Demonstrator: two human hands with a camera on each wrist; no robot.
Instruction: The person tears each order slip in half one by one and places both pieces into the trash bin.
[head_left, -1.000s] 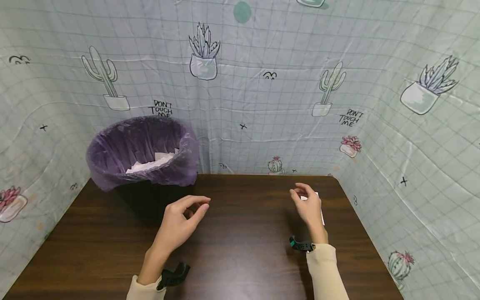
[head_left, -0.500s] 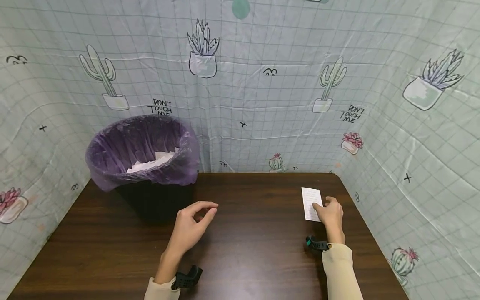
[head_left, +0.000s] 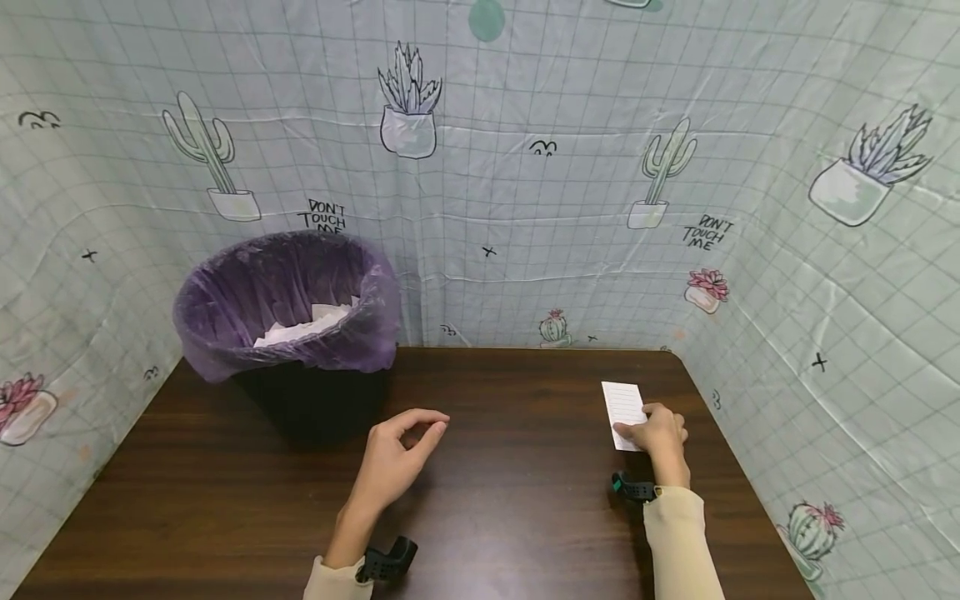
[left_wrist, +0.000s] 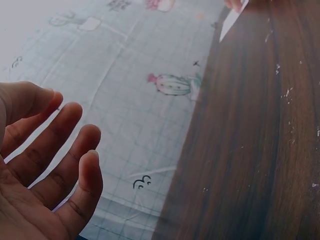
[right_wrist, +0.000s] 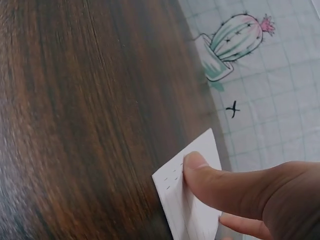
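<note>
A small white sheet of lined paper (head_left: 624, 408) is at the right side of the brown table. My right hand (head_left: 660, 433) grips its near right part. In the right wrist view the thumb (right_wrist: 200, 172) lies on top of the paper (right_wrist: 185, 175), with fingertips at the opposite edge, and the sheet bends slightly. My left hand (head_left: 397, 458) hovers over the table's middle, fingers loosely bent with the thumb near the index fingertip. Nothing is in it; the left wrist view shows its fingers (left_wrist: 75, 160) apart.
A black bin (head_left: 315, 408) with a purple liner (head_left: 360, 333) stands at the back left, white paper pieces (head_left: 303, 327) inside. The brown table (head_left: 517, 492) meets a cactus-print cloth (head_left: 495, 208) at the back and both sides.
My right hand has moved right and slightly nearer, uncovering the lined paper, and now grips its near right part. The left hand has drifted right and slightly towards me, still holding nothing.
</note>
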